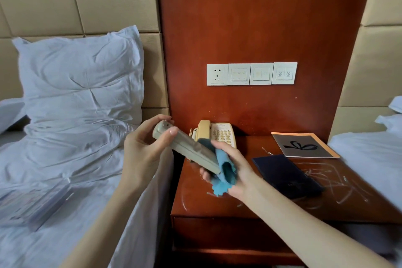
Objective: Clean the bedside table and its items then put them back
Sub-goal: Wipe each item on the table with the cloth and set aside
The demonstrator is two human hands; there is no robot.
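Remote control (pixel 187 148) being wiped in mid-air, centre of the frame, above the worktop's (pixel 217 204) left edge.
The left hand (pixel 141 148) grasped the remote's upper end between thumb and fingers, while the right hand (pixel 237 172) gripped a blue cloth (pixel 225 173) wrapped around its lower end. Only one end was held bare, so a firm stroke of the cloth could probably tug the remote loose. It might then have dropped onto the telephone (pixel 219 135) just behind it, or into the gap beside the bed (pixel 65 169) at left. White scribbles on the worktop looked uncleaned, and a set-down remote could pick up that dirt.
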